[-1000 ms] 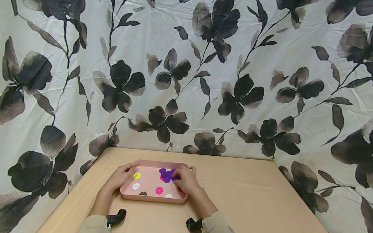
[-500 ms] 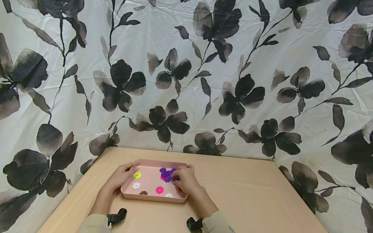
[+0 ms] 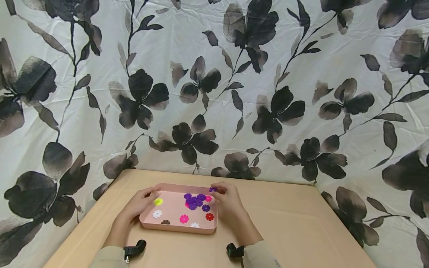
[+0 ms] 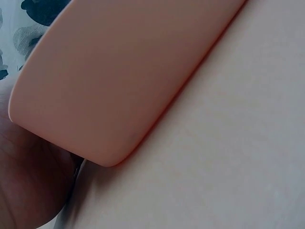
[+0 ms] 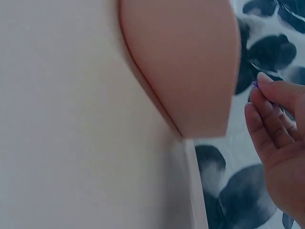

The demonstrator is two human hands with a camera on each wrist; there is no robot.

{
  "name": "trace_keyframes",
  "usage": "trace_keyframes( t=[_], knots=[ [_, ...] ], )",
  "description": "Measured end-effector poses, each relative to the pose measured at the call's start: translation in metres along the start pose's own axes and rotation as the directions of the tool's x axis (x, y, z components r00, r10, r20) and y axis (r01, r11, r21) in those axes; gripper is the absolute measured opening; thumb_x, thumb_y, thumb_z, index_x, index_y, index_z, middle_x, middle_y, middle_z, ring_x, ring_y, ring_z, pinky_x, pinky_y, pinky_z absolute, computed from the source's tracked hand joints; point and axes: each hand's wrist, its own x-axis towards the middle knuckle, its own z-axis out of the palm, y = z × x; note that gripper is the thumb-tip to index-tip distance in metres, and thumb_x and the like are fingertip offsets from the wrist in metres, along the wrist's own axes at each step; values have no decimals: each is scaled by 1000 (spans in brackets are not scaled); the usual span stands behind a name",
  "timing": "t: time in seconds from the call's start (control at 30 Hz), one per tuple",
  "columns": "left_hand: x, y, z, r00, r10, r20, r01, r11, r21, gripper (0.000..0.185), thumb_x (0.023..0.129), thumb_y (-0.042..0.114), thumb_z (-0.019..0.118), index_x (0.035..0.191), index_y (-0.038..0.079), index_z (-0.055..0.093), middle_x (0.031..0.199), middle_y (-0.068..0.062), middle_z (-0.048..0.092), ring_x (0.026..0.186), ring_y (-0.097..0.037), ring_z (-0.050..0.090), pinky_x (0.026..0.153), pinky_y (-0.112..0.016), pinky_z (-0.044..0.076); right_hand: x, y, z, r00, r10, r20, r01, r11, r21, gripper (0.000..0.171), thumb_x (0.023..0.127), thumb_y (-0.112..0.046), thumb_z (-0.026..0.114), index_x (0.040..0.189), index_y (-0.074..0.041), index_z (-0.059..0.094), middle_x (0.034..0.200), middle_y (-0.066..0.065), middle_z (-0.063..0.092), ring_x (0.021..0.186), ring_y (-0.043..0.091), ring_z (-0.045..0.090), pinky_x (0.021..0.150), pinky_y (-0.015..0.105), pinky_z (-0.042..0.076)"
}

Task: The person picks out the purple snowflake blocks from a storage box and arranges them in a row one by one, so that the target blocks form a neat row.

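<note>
A pink tray (image 3: 171, 207) sits on the table, and my left hand (image 3: 140, 204) grips its left rim. In the left wrist view the palm (image 4: 33, 186) lies against the tray's side wall. My right hand (image 3: 232, 203) pinches a small purple flower-shaped piece (image 3: 212, 189) between thumb and fingertips, over the tray's far right corner. The right wrist view shows only a sliver of that purple piece (image 5: 255, 84) between the fingertips. Inside the tray, a heap of purple flower pieces (image 3: 193, 203) partly covers a pink one.
Loose flower pieces lie around the heap: a yellow one (image 3: 158, 201), a white one (image 3: 157, 214), a brown one (image 3: 165, 222), a pink one (image 3: 184, 219) and a red one (image 3: 209, 216). The table (image 3: 285, 219) extends right of the tray to a floral cloth (image 3: 234, 111) behind.
My right hand has lifted from the purple heap towards the tray's far right corner with one purple flower piece. Red, pink and purple pieces now show beneath it. My left hand stays put.
</note>
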Motion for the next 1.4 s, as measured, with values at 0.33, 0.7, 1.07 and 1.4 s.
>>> trace_keyframes(
  t=[0.33, 0.7, 1.07, 1.4],
  knots=[
    [1, -1, 0, 1000, 13, -4, -13, 1000, -1, 57, 107, 39, 58, 153, 6, 51, 160, -26, 43, 152, -49, 33, 124, -65, 26, 1, 12, -30, 996, -90, -12, 86, 978, -190, 26, 93, -8, 78, 119, -12, 79, 112, 3, 76, 97, 18, 68, 88, 25, 61],
    [0, 2, -1, 1000, -13, 14, 14, 998, -63, 58, 108, 38, 55, 157, 8, 46, 165, -21, 39, 156, -45, 29, 125, -63, 25, -4, 27, -44, 999, 52, 9, -48, 970, -238, 24, 88, -3, 79, 112, -2, 78, 107, 8, 74, 90, 20, 62, 81, 30, 54],
    [1, 1, 1, 1000, 1, -3, -1, 1000, -3, 58, 108, 39, 57, 154, 6, 50, 161, -24, 43, 153, -47, 32, 124, -64, 26, -2, 37, -39, 986, 26, 165, 26, 953, -302, 20, 88, -2, 80, 108, -1, 79, 98, 7, 77, 88, 17, 63, 78, 28, 57],
    [1, 2, 1, 1000, 2, 0, -2, 1000, -24, 60, 108, 39, 57, 156, 5, 47, 162, -24, 42, 154, -46, 31, 125, -64, 26, -2, 37, -39, 981, 10, 195, 76, 899, -431, 15, 88, -1, 80, 102, -4, 82, 92, 5, 75, 83, 18, 60, 80, 32, 60]
  ],
)
